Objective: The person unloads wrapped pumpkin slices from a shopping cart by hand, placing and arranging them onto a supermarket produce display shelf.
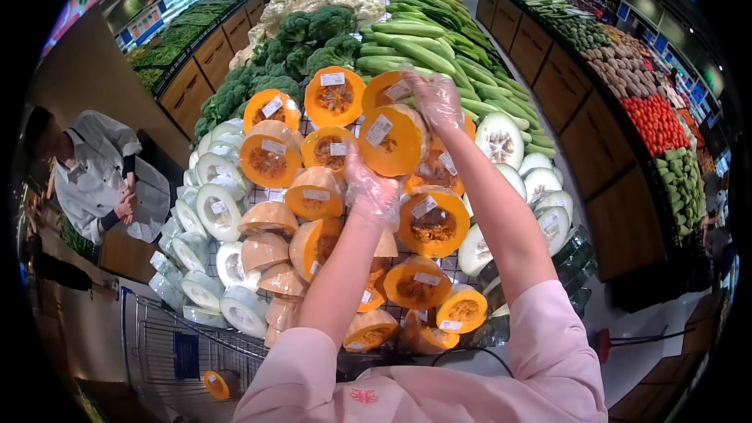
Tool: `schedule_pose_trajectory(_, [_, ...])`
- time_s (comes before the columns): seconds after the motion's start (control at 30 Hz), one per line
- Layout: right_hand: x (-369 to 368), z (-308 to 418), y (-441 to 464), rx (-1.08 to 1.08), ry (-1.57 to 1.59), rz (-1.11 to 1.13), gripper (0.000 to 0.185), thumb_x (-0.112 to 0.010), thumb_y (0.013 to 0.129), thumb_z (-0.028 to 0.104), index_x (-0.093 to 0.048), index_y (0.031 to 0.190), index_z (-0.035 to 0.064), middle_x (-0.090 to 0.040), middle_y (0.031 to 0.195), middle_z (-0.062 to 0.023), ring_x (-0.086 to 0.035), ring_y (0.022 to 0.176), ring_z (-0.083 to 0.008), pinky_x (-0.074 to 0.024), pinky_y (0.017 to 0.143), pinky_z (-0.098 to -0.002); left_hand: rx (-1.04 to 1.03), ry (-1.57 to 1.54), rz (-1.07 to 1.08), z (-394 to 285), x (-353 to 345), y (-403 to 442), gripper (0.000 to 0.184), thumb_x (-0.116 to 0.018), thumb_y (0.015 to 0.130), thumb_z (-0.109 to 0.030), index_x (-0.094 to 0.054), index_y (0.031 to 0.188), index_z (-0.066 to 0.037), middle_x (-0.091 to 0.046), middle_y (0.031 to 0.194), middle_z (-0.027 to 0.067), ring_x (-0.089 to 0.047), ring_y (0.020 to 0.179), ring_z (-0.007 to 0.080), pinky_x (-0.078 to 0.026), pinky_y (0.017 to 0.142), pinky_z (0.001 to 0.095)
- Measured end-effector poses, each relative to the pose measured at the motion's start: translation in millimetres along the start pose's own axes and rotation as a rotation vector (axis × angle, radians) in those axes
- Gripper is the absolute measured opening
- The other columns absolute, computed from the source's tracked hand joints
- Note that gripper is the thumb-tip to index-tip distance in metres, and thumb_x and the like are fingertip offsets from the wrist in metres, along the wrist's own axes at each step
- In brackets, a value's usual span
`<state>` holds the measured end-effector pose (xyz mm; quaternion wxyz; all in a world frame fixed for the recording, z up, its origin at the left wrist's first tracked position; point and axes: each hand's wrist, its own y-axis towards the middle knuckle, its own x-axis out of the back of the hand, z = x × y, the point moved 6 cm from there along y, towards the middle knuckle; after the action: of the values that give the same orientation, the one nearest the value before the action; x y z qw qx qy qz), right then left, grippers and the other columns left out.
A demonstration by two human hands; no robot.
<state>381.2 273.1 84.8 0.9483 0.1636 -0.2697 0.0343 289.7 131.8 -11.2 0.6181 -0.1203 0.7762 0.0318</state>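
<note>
Both my hands wear clear plastic gloves. Between them is a wrapped, labelled half pumpkin, its orange cut face toward me. My left hand is at its lower left edge, with fingers closed against it. My right hand reaches over its upper right side, fingers bent around its top edge. Right behind it, close to my right fingers, sits another cut pumpkin. More labelled pumpkin pieces, such as one with visible seeds, lie below and around my hands.
Wrapped winter melon slices flank the pumpkins on both sides. Broccoli and long green gourds lie behind. A person stands at the left with hands together. A cart holding one pumpkin piece is at the lower left.
</note>
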Motion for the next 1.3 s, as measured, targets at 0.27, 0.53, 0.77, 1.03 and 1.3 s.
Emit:
schedule_pose_trajectory(0.27, [42,-41,20,-0.042,0.314,-0.316,0.072,-0.069,0.088,0.068,-0.067,0.087,-0.0044,-0.069,0.077,-0.0157,-0.064,0.07,-0.0276,-0.0516,0.071,-0.0406,0.022,0.019,-0.075,8,19,-12,0.069,-0.039,0.101,-0.07,-0.046,0.149,-0.021,-0.053,0.147,0.0081,-0.054,0.133,0.0351,-0.046,0.106,0.0618])
schedule_pose_trajectory(0.53, [134,-56,-14,-0.107,0.842,-0.281,0.066,-0.071,0.09,0.061,-0.065,0.106,-0.0023,-0.068,0.095,-0.0106,-0.063,0.077,-0.0171,-0.0534,0.07,-0.0327,0.052,0.286,0.226,-67,19,-22,0.064,-0.068,0.096,-0.036,-0.043,0.15,-0.012,-0.054,0.143,0.0187,-0.058,0.129,0.0357,-0.051,0.103,0.0592])
schedule_pose_trajectory(0.77, [149,-77,-56,-0.185,0.843,-0.116,0.061,-0.072,0.091,0.058,-0.065,0.11,0.0006,-0.068,0.096,-0.0091,-0.066,0.082,-0.0178,-0.0554,0.072,-0.032,0.036,1.163,0.194,-109,-47,50,0.077,-0.071,0.093,-0.012,-0.03,0.158,-0.011,-0.064,0.131,0.0148,-0.066,0.118,0.0274,-0.058,0.097,0.0396])
schedule_pose_trajectory(1.03, [87,-55,-68,0.027,0.744,0.044,0.056,-0.079,0.089,0.048,-0.066,0.11,-0.0022,-0.07,0.098,-0.0047,-0.064,0.089,-0.011,-0.0549,0.082,-0.0284,0.006,1.467,0.433,-87,-66,120,0.088,-0.08,0.086,-0.015,-0.03,0.158,-0.008,-0.046,0.151,0.0196,-0.06,0.126,0.0284,-0.049,0.108,0.0383])
schedule_pose_trajectory(1.3, [28,-21,-33,0.21,0.643,0.12,0.055,-0.09,0.079,0.043,-0.068,0.105,-0.0009,-0.07,0.092,-0.0048,-0.067,0.082,-0.0116,-0.0562,0.075,-0.0291,-0.161,2.554,0.852,-76,-76,145,0.094,-0.081,0.077,-0.041,-0.035,0.158,-0.026,-0.044,0.146,0.0174,-0.049,0.136,0.0369,-0.043,0.114,0.0441])
